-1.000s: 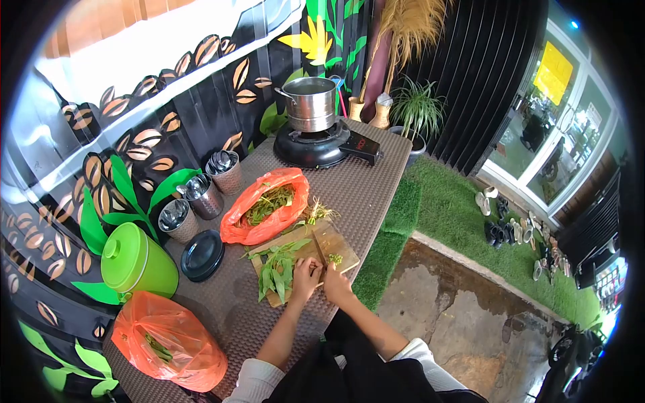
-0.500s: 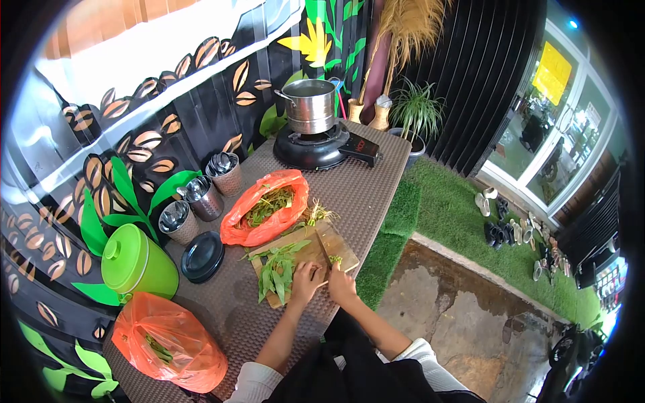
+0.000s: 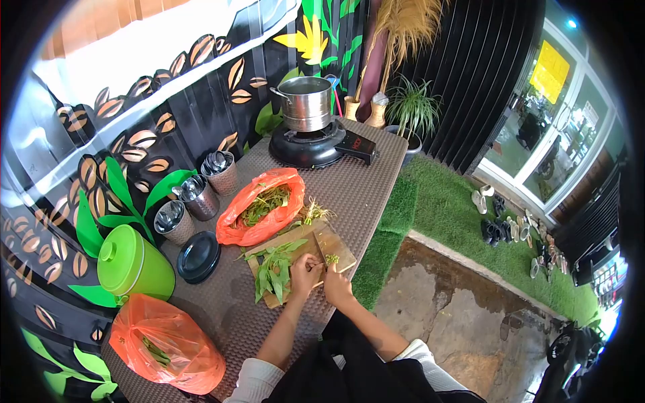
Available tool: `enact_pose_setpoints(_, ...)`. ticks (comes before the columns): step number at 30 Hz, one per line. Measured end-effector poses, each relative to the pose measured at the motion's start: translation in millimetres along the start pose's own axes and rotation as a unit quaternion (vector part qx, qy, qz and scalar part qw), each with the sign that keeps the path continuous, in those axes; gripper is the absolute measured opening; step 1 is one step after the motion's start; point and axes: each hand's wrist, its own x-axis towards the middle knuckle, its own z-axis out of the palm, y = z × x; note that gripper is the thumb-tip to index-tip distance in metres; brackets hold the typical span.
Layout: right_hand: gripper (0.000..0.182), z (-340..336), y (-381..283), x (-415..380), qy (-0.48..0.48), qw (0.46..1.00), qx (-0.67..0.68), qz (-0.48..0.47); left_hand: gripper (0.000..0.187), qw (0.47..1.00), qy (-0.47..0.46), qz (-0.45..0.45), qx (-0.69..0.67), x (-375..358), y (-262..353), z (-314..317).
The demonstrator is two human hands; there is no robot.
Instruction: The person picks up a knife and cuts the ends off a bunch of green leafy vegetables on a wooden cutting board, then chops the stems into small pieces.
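Note:
A wooden cutting board (image 3: 344,246) lies near the table's right edge. My right hand (image 3: 337,287) is closed round the handle of a knife (image 3: 318,246), whose blade points away from me over the board. Beside it, my left hand (image 3: 305,274) has its fingers curled in at the right end of some leafy greens (image 3: 272,271), gripping their stems, which are mostly hidden by the fingers. Small chopped green pieces (image 3: 332,258) lie just right of the blade. Cut root ends (image 3: 314,212) sit at the board's far edge.
Past the board stands an open orange plastic bag (image 3: 232,232) of greens; a tied one (image 3: 168,349) is at near left. A steel pot (image 3: 307,107) sits on a portable stove (image 3: 302,153). Cutlery cups (image 3: 220,176), a dark lid (image 3: 199,257) and a green container (image 3: 138,265) line the wall side.
My left hand's fingers have curled in tighter, and the right hand with the knife has shifted slightly. The whole view has moved a little left.

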Motion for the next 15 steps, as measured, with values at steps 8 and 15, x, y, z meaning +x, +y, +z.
enact_pose_setpoints(8,0.034,3.2,4.0,14.7,0.016,0.997,-0.045,-0.061,0.013,0.995,0.019,0.079,0.054,-7.5,2.7,-0.4)
enact_pose_setpoints(15,0.030,-6.7,8.5,6.8,0.016,0.992,-0.061,-0.106,0.013,0.986,0.028,0.133,0.092,-9.3,-1.1,-2.3)
